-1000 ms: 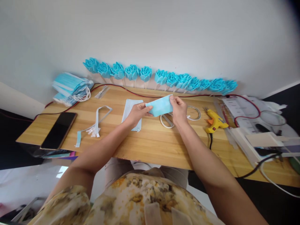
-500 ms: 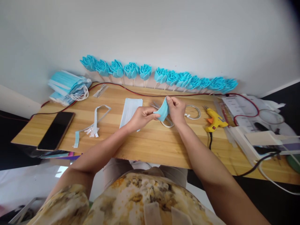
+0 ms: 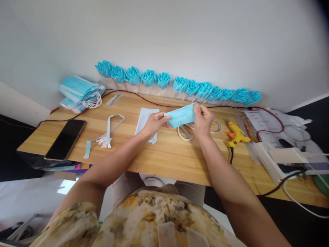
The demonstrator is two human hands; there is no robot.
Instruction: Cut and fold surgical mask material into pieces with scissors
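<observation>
A blue face mask piece (image 3: pixel 180 116) is stretched between my two hands above the table. Its left end is pinched by my left hand (image 3: pixel 156 123), and my right hand (image 3: pixel 204 117) grips the upper right end. No ear loops show on the held piece. Behind and below my left hand lies a pale blue mask piece (image 3: pixel 144 118), flat on the wood and partly covered by that hand. Scissors with white handles (image 3: pixel 185 133) rest under the held piece, their blades hidden.
Blue fabric roses (image 3: pixel 149 78) on sticks lean along the wall. Stacked masks (image 3: pixel 77 91), a phone (image 3: pixel 65 140) and cut strips (image 3: pixel 106 137) are at left. A yellow glue gun (image 3: pixel 236 134) lies at right, near a white box (image 3: pixel 272 159) with cables. A red-black wire (image 3: pixel 144 101) crosses the back.
The blue piece was folded or bunched between my hands and is now spread out wide. My right hand has moved right, away from my left. The view has shifted slightly.
</observation>
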